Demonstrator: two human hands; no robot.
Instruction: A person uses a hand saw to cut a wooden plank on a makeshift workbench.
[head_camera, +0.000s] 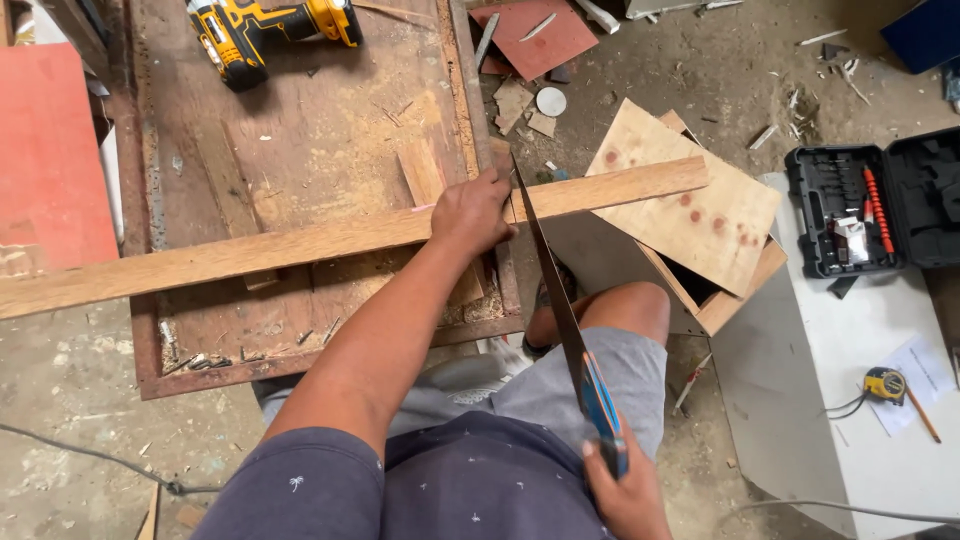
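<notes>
At the cut line: left hand (472, 212) clamped over the long wooden batten (330, 238), fingers wrapped across its top face just left of the saw blade (545, 270) — pressing it flat onto the worn brown board (300, 150) beneath.
Right grip: right hand (625, 490) closed around the blue saw handle (605, 415), low in the view, close to the body.
Blade: thin, dark, running from the handle up to the batten, meeting its near edge just beside the left thumb — angled steeply, teeth not clear enough to read.
Batten: lying crosswise, left end past the board and out of view, right end overhanging and resting across a tilted plywood box (690, 215).
Doing it well, as judged: keep the holding fingers clear of the blade line; press down hard so the strip cannot chatter; use long, light strokes with elbow, handle and blade in one line.
Risk, as judged: overhanging end may sag and pinch the blade, or splinter near the finish — easing pressure on the last strokes would help.
Knee: bare, bent under the overhang, close below the blade path.
Around: yellow cordless drill (270, 30) at the far end of the board; open black tool case (875, 205) and yellow tape measure (885, 383) on a white surface (800, 340) to the right.
</notes>
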